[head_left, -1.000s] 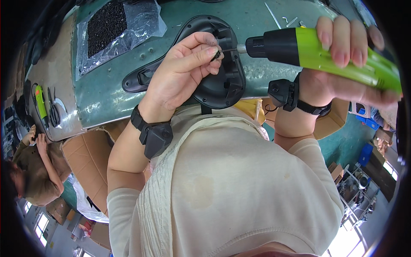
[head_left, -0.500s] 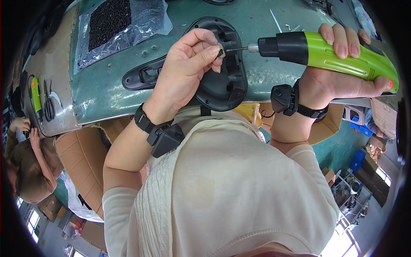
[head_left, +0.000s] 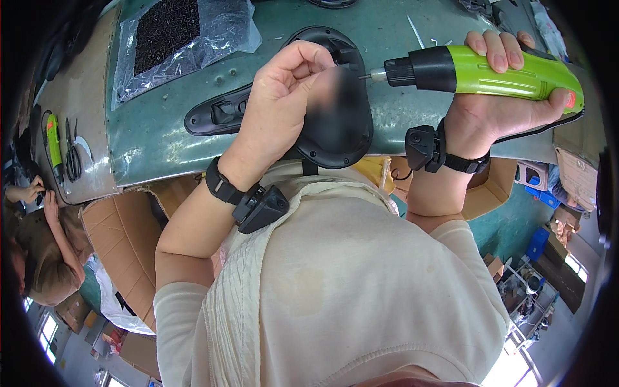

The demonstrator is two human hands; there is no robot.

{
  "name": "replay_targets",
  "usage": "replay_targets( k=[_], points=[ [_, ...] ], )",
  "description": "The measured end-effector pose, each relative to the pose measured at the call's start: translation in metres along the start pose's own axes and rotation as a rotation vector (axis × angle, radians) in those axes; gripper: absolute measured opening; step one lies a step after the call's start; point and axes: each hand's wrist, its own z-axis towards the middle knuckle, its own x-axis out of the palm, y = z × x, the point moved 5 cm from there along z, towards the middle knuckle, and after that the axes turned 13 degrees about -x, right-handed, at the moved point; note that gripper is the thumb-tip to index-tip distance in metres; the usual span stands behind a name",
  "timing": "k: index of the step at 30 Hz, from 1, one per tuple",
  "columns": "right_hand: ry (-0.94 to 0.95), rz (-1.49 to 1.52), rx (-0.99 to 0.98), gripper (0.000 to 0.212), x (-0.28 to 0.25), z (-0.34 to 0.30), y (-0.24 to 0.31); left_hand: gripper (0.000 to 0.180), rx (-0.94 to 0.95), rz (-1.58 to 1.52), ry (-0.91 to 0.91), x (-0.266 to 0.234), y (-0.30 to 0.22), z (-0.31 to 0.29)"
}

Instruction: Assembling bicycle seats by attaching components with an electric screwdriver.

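My right hand (head_left: 480,117) is wrapped round a green and black electric screwdriver (head_left: 493,74), held level with its bit pointing left. The bit's tip lies close to the fingertips of my left hand (head_left: 280,103). That hand is closed in a pinch; a blur covers its thumb and fingertips. Small black screws showed in the pinch half a second ago, but the blur hides them now. Under the left hand, a black plastic housing (head_left: 358,132) with a rounded, ribbed body lies on the bench, its long narrow arm (head_left: 209,120) reaching left.
A clear plastic bag (head_left: 225,29) of small black screws (head_left: 166,39) lies at the far left of the green bench (head_left: 155,138). White strips (head_left: 416,31) lie behind the screwdriver. Open cardboard boxes (head_left: 122,229) stand below the bench edge. Another person (head_left: 48,258) works at the left.
The screwdriver and my right hand have shifted slightly left, bringing the bit in over the housing. My left hand stays nearly in place, its fingertips now blurred.
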Motion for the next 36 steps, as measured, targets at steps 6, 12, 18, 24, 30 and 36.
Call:
replay_targets(
  k=[6,12,18,24,30,36],
  points=[
    [-0.037,0.029,-0.002,0.063,-0.004,-0.002,-0.001,0.006,0.036,0.008,-0.008,0.0,0.0,-0.002],
    [-0.057,0.001,-0.005,0.064,-0.006,-0.003,-0.002,0.006,0.046,0.036,-0.016,0.001,0.001,-0.001],
    [0.4,0.102,-0.065,0.074,0.016,-0.007,-0.004,0.004,0.03,-0.053,-0.051,0.0,0.005,-0.001],
    [0.446,0.02,-0.061,0.07,0.043,-0.015,-0.004,0.004,-0.025,-0.098,-0.018,0.0,0.01,0.0],
    [0.147,0.136,0.034,0.064,0.021,0.002,-0.007,0.018,-0.125,-0.189,-0.08,-0.01,0.008,0.004],
    [0.602,-0.014,-0.02,0.072,0.06,0.018,-0.02,0.016,-0.291,0.185,0.033,-0.004,0.015,0.006]
  ],
)
